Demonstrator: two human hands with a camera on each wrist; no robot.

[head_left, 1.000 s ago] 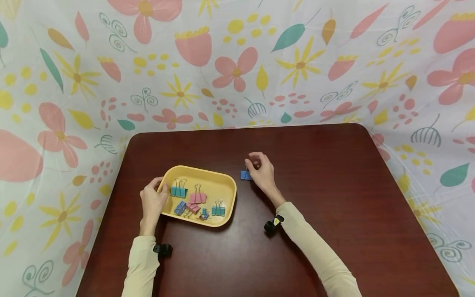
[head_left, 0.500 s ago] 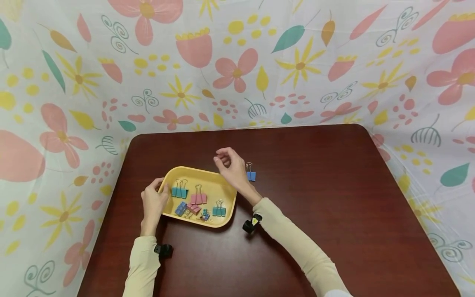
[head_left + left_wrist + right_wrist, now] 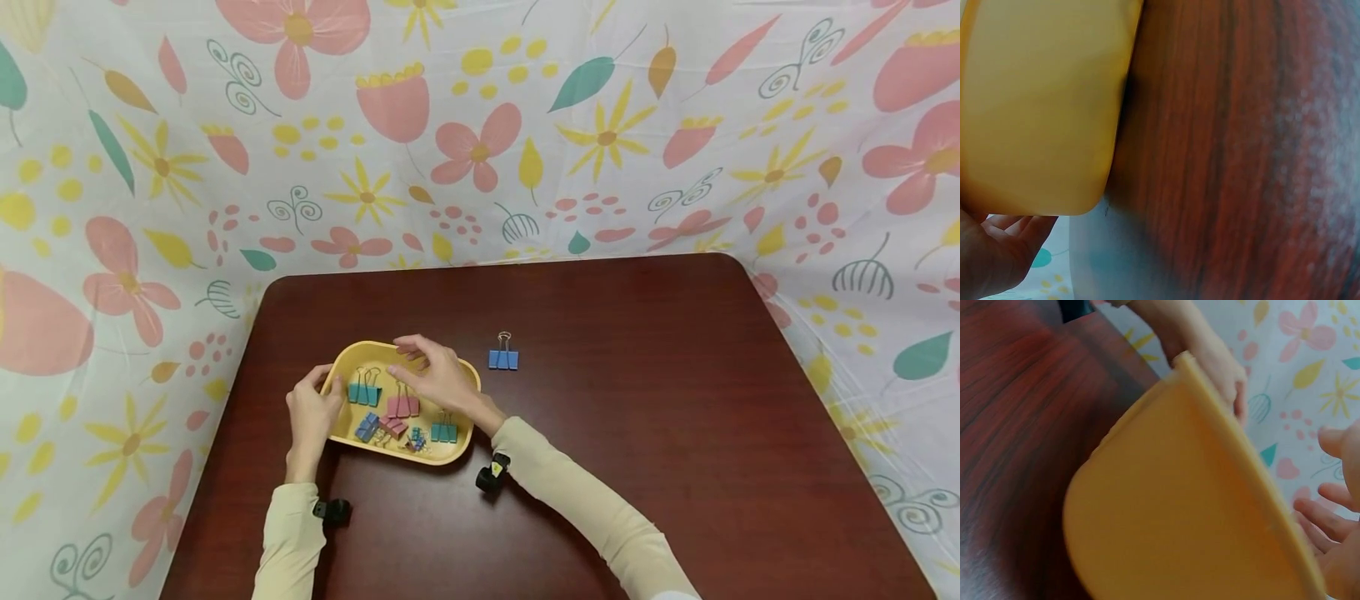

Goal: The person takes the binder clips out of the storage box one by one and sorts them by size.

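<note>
Left hand (image 3: 309, 412) is gripping a tray (image 3: 363, 343), clips (image 3: 403, 407) waiting inside, right hand (image 3: 437, 377) hovering, fingers apart, 1 blue clip (image 3: 503, 360) sitting out, right

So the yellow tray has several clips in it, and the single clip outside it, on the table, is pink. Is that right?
Not quite: the single clip outside, on the table, is blue, not pink, as the head view shows. The yellow tray does have several clips in it.
</note>
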